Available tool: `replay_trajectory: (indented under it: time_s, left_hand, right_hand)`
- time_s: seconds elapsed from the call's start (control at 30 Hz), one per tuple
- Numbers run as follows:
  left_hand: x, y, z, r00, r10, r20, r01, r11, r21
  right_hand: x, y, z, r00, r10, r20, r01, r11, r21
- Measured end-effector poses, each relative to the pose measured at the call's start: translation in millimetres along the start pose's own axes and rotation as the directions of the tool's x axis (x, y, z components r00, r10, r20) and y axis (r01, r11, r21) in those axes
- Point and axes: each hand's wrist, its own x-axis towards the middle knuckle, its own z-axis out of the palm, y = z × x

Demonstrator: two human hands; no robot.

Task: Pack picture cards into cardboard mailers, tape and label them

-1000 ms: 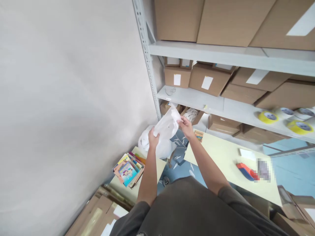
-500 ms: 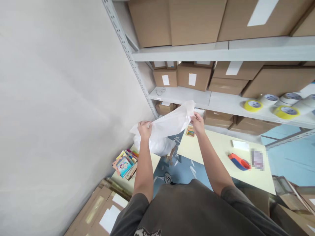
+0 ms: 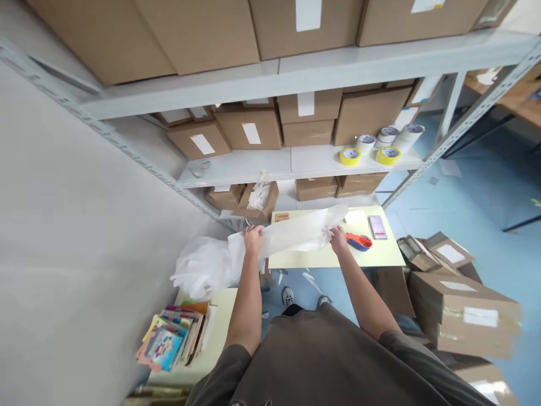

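Note:
A white plastic bag (image 3: 298, 234) is stretched flat between my two hands above a pale yellow table (image 3: 321, 258). My left hand (image 3: 253, 239) grips its left end with closed fingers. Its right end is pinched in my right hand (image 3: 338, 239). A heap of more white bags (image 3: 203, 268) lies to the left, on a second yellow table (image 3: 217, 330). A red and blue tape dispenser (image 3: 359, 242) rests on the table just right of my right hand.
Colourful booklets (image 3: 169, 341) are stacked at lower left. A grey metal shelf (image 3: 291, 163) holds cardboard boxes (image 3: 247, 129) and tape rolls (image 3: 350, 155). A phone (image 3: 377, 226) lies on the table. More boxes (image 3: 465, 310) sit on the blue floor at right. A wall stands to the left.
My hands have spread apart, pulling the bag out flat, and swung right from over the bag heap to over the yellow table. The view has turned right.

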Motion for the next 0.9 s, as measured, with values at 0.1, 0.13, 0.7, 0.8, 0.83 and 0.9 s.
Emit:
replay_trajectory:
  time_s: [0.1,0.13,0.7,0.8,0.83,0.9]
  left_hand:
    - [10,9,39.7,0.993,0.074,0.096,-0.071,0.997,-0.035]
    - [12,11,52.7,0.987,0.092,0.130,-0.086,0.995,-0.052]
    - [-31,-26,186.6,0.914,0.105,0.392,0.001,0.965,-0.261]
    - [-56,-34,208.2,0.790,0.132,0.598,0.003,0.976,-0.220]
    - [-62,-35,214.7,0.760,0.119,0.639,0.013,0.980,-0.198]
    - [-72,-34,225.4,0.733,0.078,0.675,0.040,0.987,-0.157]
  right_hand:
    - [-3,12,-21,0.999,0.026,-0.020,-0.027,0.999,-0.032]
    - [-3,16,-26,0.998,0.032,-0.045,-0.034,0.998,-0.054]
    - [12,121,-88,0.834,0.090,-0.545,-0.147,0.987,-0.062]
    - [12,125,-107,0.832,0.112,-0.543,-0.163,0.985,-0.047]
    - [13,126,-114,0.834,0.121,-0.537,-0.168,0.985,-0.039]
    - [17,126,-126,0.840,0.146,-0.522,-0.186,0.982,-0.025]
